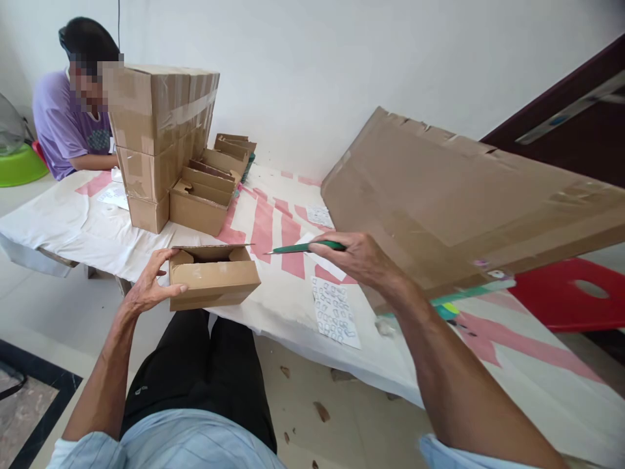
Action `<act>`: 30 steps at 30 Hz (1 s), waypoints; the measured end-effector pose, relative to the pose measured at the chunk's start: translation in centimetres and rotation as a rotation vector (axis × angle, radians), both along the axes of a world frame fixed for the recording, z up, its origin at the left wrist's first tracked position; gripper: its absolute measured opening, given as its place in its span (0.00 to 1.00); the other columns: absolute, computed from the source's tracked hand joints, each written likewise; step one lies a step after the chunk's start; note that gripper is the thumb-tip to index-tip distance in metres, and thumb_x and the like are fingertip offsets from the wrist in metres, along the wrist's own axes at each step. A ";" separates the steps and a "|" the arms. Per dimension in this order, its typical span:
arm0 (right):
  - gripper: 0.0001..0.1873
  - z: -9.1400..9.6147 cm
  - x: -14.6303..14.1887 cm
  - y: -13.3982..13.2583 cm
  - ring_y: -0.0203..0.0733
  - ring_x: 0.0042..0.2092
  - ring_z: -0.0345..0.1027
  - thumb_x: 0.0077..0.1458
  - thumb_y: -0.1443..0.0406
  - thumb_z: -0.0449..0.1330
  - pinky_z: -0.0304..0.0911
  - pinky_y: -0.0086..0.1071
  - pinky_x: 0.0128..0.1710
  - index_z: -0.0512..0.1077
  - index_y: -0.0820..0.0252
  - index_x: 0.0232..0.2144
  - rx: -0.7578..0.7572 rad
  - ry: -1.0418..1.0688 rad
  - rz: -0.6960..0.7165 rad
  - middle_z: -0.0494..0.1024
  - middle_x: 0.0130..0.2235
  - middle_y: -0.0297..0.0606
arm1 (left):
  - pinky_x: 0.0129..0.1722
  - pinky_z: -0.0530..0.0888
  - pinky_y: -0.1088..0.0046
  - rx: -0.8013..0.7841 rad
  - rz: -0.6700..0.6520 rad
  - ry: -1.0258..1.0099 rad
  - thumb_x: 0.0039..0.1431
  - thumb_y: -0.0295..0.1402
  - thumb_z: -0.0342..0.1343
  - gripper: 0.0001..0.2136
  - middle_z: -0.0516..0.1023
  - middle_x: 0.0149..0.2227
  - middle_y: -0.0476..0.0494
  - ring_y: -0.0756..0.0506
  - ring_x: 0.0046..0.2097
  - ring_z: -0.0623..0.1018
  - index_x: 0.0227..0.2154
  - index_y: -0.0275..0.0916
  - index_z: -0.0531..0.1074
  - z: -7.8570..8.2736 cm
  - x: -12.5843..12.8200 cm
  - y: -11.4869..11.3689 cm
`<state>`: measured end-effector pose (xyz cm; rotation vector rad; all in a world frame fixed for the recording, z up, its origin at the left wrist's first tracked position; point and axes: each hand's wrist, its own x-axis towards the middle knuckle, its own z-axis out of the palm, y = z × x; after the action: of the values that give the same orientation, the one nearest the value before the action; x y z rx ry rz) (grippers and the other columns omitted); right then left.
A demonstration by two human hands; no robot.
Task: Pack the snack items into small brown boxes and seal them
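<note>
My left hand grips the left end of a small open cardboard box held at the table's near edge, above my lap. My right hand holds a green pen-like tool by its right end. The tool's tip points left toward the box's open top and stops just short of it. A white sheet printed with small marks lies on the table under my right wrist.
A tall stack of taped cartons and a row of open small boxes stand at the far left of the white, red-striped table cover. A large flat cardboard sheet leans at right over a red stool. A person in purple sits far left.
</note>
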<state>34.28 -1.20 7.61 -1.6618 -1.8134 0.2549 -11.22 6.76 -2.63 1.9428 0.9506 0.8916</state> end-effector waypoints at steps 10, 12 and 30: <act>0.26 -18.6 -4.4 -1.3 0.52 0.39 0.69 0.65 0.46 0.50 0.67 0.43 0.39 0.76 0.59 0.42 0.141 0.099 -0.393 0.77 0.36 0.44 | 0.63 0.75 0.47 -0.026 -0.060 0.110 0.53 0.54 0.71 0.51 0.60 0.75 0.33 0.25 0.72 0.65 0.77 0.50 0.54 1.3 -0.3 1.3; 0.25 -20.6 -5.3 -1.0 0.53 0.41 0.69 0.65 0.49 0.49 0.68 0.45 0.43 0.77 0.60 0.44 0.149 0.053 -0.400 0.77 0.37 0.45 | 0.62 0.76 0.47 -0.020 -0.073 0.122 0.54 0.55 0.71 0.52 0.61 0.75 0.33 0.24 0.72 0.66 0.77 0.50 0.54 1.5 -0.4 1.5; 0.20 -6.0 -12.6 0.8 0.59 0.55 0.71 0.65 0.57 0.67 0.69 0.55 0.57 0.76 0.52 0.57 0.209 -0.255 0.224 0.80 0.53 0.47 | 0.79 0.51 0.48 -0.053 -0.042 0.026 0.67 0.67 0.48 0.43 0.57 0.79 0.40 0.30 0.80 0.53 0.76 0.46 0.60 1.9 -0.2 1.4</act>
<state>21.72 -0.37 1.59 -1.3966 -2.1392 -0.0546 -11.47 8.19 -0.75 1.9267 0.9360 0.8111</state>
